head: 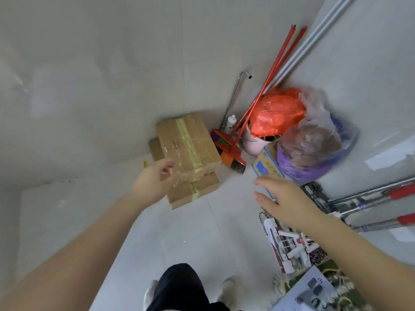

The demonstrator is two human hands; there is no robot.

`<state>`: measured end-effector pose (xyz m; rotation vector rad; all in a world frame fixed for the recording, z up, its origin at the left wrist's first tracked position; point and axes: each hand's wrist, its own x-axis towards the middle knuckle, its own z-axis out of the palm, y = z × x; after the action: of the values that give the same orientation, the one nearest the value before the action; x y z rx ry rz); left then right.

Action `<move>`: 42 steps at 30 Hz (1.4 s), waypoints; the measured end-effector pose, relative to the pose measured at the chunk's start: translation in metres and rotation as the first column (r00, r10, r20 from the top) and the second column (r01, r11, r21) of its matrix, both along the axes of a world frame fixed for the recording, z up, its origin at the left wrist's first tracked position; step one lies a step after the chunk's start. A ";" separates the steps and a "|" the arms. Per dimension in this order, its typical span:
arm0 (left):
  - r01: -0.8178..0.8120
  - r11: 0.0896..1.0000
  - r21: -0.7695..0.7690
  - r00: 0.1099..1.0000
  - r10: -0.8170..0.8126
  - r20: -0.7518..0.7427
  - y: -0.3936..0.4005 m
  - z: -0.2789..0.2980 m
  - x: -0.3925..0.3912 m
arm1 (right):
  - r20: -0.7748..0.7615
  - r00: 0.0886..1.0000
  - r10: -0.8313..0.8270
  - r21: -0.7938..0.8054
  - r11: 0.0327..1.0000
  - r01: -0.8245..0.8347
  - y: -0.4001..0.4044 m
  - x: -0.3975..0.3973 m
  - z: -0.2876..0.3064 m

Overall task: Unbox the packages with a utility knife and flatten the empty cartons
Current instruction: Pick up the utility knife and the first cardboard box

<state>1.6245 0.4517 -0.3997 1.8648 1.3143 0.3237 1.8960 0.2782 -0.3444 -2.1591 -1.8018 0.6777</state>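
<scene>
A brown cardboard carton, sealed with yellowish and clear tape, stands on the pale tiled floor against the wall. A smaller flat piece of cardboard peeks out behind its left side. My left hand reaches out beside the carton's near left corner, fingers relaxed, holding nothing. My right hand hovers open to the right of the carton, over a small blue and tan box. A small yellow object, maybe the knife, lies on the floor left of the carton.
Red-handled brooms lean in the corner beside a white bucket with an orange bag and a clear bag over purple. Metal poles with red grips and printed boxes lie at right. My feet stand below.
</scene>
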 end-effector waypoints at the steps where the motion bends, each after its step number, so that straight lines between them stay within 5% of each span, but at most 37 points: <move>1: -0.039 0.999 -0.026 0.999 0.040 0.014 -0.002 -0.004 0.009 | 0.006 0.998 0.057 0.002 0.998 -0.057 0.015 0.013 0.001; 9: -0.317 0.943 -0.099 0.946 0.322 0.043 0.055 -0.073 0.053 | 0.183 0.890 0.418 -0.081 0.908 -0.410 0.182 0.114 -0.038; 18: -0.480 0.840 -0.254 0.869 0.495 -0.002 0.142 -0.156 0.103 | 0.307 0.784 0.539 -0.220 0.842 -0.493 0.361 0.176 -0.096; 24: -0.591 0.759 -0.274 0.806 0.571 -0.157 0.205 -0.222 0.135 | 0.190 0.842 0.505 -0.325 0.841 -0.432 0.494 0.195 -0.207; 33: -0.589 0.806 -0.058 0.733 0.503 -0.457 0.294 -0.376 0.184 | 0.140 0.839 0.526 -0.399 0.805 -0.438 0.657 0.191 -0.406; 39: -0.559 0.808 0.185 0.555 0.530 -0.641 0.308 -0.465 0.194 | 0.225 0.860 0.458 -0.319 0.868 -0.379 0.700 0.176 -0.503; 42: -0.506 0.838 0.202 0.502 0.477 -0.721 0.286 -0.489 0.191 | 0.147 0.918 0.368 -0.264 0.909 -0.322 0.707 0.165 -0.536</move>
<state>1.8151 0.7375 -0.8883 1.5770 2.4333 -0.2527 2.0611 0.9850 -0.8802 -2.1283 -2.3548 0.8189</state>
